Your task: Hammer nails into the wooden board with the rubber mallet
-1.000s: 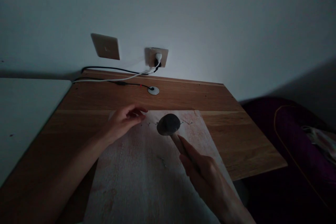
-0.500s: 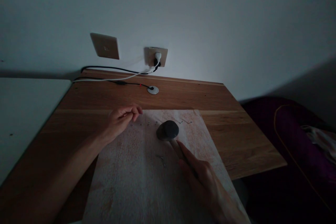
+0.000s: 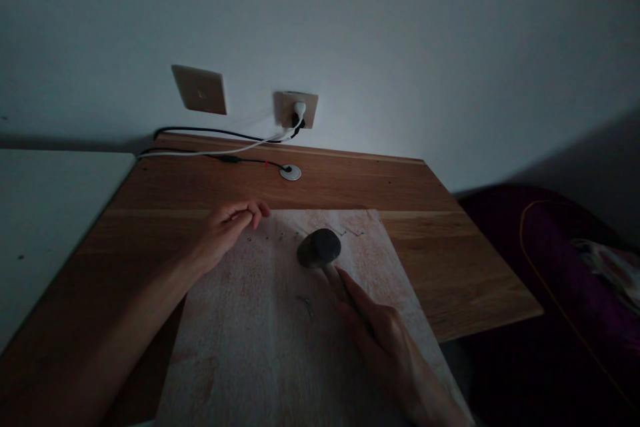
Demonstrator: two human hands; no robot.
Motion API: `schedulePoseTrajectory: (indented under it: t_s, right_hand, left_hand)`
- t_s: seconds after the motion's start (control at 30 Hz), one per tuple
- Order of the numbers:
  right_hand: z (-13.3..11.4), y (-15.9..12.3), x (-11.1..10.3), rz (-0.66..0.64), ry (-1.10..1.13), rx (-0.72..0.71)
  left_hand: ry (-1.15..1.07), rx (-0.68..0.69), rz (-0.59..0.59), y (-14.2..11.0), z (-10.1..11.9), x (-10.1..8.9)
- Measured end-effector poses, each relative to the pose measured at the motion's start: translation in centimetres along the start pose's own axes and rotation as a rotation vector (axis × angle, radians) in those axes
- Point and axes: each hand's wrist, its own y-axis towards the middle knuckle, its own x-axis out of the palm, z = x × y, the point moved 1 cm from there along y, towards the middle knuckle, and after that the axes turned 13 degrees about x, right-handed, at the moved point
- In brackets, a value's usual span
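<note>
One right hand (image 3: 387,333) nearest, fingers wrapped around the handle of a dark-headed mallet (image 3: 323,248). Grip looks firm, fairly high toward the head: I'd say good for control, weak for power, so short taps suit it best.

A few loose metal bits (image 3: 306,307) lie mid-board, nearer than the mallet head. Keep them out of the strike zone.

Mallet head is over the pale, worn board (image 3: 240,340), just on the near side of a row of small fasteners (image 3: 297,234). Nails or screws, too small to tell. Can't tell if the head touches the board. It hides part of the row, so tilt it aside to sight each one, then bring the face down flat. An angled hit would likely bend or skid a pin; the right-end ones look like they lean, though that may be shadow.

Left hand (image 3: 235,223) is by the board's far left corner, beside the row's left end. Fingers curled in; can't tell if they pinch anything small. Keep fingertips off the strike line.

Board lies on the wood table (image 3: 480,280); if it bounces, steady it. Beyond: cable grommet (image 3: 291,173), cables (image 3: 215,153), wall socket (image 3: 300,110). Keep the swing short of those. Light is dim, so go slow.
</note>
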Motion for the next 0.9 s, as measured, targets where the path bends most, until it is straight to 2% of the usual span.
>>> schedulePoseTrajectory:
  t_s: [0.17,0.37,0.53,0.73,0.9]
  right_hand:
    - [-0.02,0.03,0.07,0.017,-0.027,-0.012]
    - [-0.34,0.17,0.17,0.010,-0.019,0.007]
    - [-0.33,-0.12,0.03,0.030,0.001,0.017]
    - [-0.15,0.09,0.00,0.011,-0.033,0.020]
    - [-0.19,0.33,0.20,0.007,-0.026,0.029]
  left_hand:
    - [-0.155,-0.108,0.099,0.16,-0.13,-0.24]
    - [-0.236,-0.170,0.148,0.31,-0.24,-0.39]
    - [-0.253,-0.195,0.117,0.28,-0.21,-0.49]
    - [-0.226,-0.112,0.035,0.02,0.40,-0.14]
    - [-0.227,-0.133,0.009,0.01,0.73,-0.04]
